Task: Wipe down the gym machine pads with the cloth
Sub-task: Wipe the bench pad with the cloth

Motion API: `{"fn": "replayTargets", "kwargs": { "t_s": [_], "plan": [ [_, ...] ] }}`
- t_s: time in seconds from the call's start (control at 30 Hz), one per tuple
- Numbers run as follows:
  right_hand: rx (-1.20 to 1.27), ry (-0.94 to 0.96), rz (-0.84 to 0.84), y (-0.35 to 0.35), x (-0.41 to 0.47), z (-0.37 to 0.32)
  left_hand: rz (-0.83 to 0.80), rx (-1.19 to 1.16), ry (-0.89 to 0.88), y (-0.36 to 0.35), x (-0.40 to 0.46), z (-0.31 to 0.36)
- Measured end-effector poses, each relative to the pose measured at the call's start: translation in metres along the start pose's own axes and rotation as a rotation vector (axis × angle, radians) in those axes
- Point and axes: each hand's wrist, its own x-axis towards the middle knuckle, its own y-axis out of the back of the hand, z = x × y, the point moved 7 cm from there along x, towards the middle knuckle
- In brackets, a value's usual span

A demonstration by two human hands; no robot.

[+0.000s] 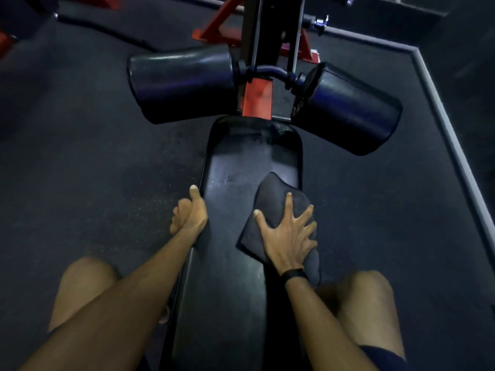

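Knees straddle the seat pad (241, 162), our right hand (288, 236) pressing the cloth (273, 194) flat with spread fingers on its right side, left hand (190, 212) gripping the left edge; we judge both roller pads (182, 81) not yet wiped.

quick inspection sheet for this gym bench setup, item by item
surface: long black bench pad, sheen and faint streaks near its far end
job's things: dark cloth spread flat on the bench's right side; two roller pads beyond the far end
clutter: nothing seen
hands: right hand pressing on the cloth with fingers spread; left hand gripping the bench's left edge
cables: nothing seen
surroundings: dark rubber floor, red frame, grey floor border
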Motion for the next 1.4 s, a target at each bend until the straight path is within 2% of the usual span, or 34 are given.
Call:
{"fn": "replayTargets", "kwargs": {
  "t_s": [0.17,0.33,0.43,0.53,0.6,0.67,0.9,1.0,1.1,1.17,1.33,1.4],
  "plan": [
    [0.164,-0.063,0.074,0.017,0.101,-0.017,0.19,0.182,0.06,-0.018,0.009,0.005],
    [0.293,-0.09,0.016,0.03,0.183,-0.043,0.227,0.231,0.057,-0.016,0.012,0.006],
    [0.251,0.005,0.003,0.032,0.147,-0.037,0.223,0.219,0.047,-0.014,0.008,0.009],
    [0.191,0.077,-0.043,0.021,0.057,-0.01,0.223,0.221,0.041,-0.015,0.01,0.008],
    [0.141,0.082,-0.036,0.016,0.01,0.004,0.231,0.225,0.025,-0.016,0.01,0.008],
    [0.107,0.062,-0.016,0.014,0.011,0.006,0.24,0.227,0.013,-0.017,0.01,0.009],
    [0.06,-0.035,0.159,0.022,0.201,-0.087,0.234,0.233,-0.006,-0.017,0.013,0.007],
    [0.072,0.144,0.106,0.013,0.234,-0.155,0.233,0.227,-0.006,-0.018,0.014,0.006],
    [-0.14,0.398,0.108,0.003,0.215,-0.207,0.235,0.23,0.001,-0.017,0.012,0.007],
    [-0.178,0.533,0.083,-0.007,0.192,-0.221,0.23,0.223,0.005,-0.016,0.011,0.009],
    [-0.136,0.922,-0.056,-0.022,0.092,-0.198,0.197,0.205,0.052,-0.014,0.007,0.011],
    [-0.119,0.98,-0.093,-0.019,0.057,-0.161,0.2,0.195,0.065,-0.012,0.005,0.011]
  ]
}}
